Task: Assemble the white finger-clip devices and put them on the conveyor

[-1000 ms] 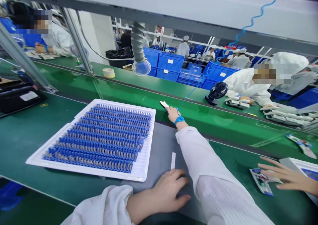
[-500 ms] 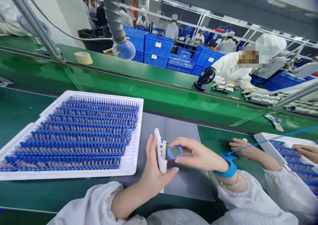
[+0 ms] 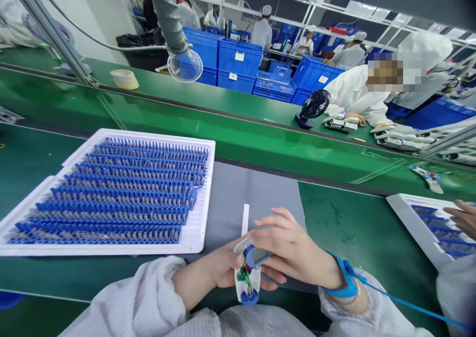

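My left hand [image 3: 223, 266] is closed around a white plastic device housing [image 3: 255, 279], held low near my body. Green and red wires or parts show inside the open shell, and a round blue piece [image 3: 249, 298] sits at its lower end. My right hand [image 3: 295, 252] pinches a small display module [image 3: 257, 256] with a blue frame and grey screen, right at the housing's upper part. Whether the module is seated or only resting there I cannot tell. A blue wrist strap [image 3: 344, 277] with a cord is on my right wrist.
On the left lies a white tray [image 3: 208, 198] with rows of blue-and-metal parts. A grey mat [image 3: 230, 183] with a white strip [image 3: 245, 220] is ahead. At right, a co-worker's hand [image 3: 463, 218] is over another tray [image 3: 412, 233]. A small fan [image 3: 314, 106] stands beyond the ledge.
Both hands have come closer to my body with the housing and the display module. The housing is turned so its inside faces up. The neighbour's nearer hand has left the table beside me.
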`<control>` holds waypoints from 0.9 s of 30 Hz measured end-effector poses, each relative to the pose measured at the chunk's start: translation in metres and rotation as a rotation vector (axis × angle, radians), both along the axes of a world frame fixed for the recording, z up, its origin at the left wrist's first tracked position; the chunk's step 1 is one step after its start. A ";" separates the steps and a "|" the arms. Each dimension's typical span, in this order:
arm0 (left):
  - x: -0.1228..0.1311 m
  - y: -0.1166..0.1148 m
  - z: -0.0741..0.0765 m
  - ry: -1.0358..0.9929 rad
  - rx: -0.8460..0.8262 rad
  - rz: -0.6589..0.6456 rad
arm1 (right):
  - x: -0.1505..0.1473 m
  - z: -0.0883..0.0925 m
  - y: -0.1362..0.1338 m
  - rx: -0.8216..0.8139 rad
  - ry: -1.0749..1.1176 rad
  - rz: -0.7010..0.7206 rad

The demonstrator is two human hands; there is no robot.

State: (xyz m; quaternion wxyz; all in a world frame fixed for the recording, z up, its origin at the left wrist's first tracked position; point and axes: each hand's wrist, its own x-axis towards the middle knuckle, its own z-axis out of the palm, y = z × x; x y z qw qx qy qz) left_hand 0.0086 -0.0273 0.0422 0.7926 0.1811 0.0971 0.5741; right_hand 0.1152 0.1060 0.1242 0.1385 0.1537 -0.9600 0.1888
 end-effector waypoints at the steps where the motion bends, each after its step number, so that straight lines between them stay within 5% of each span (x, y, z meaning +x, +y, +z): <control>1: 0.000 0.000 0.001 0.032 0.006 0.007 | -0.001 -0.007 0.000 0.050 0.060 -0.018; 6: -0.004 0.000 0.003 0.189 -0.049 0.200 | 0.001 -0.028 -0.002 0.203 0.259 -0.087; 11: -0.005 0.000 0.005 0.284 -0.182 0.326 | 0.002 -0.038 -0.003 0.099 0.413 -0.069; 27: -0.004 0.003 0.006 0.360 -0.263 0.351 | -0.002 -0.050 -0.003 -0.007 0.400 -0.093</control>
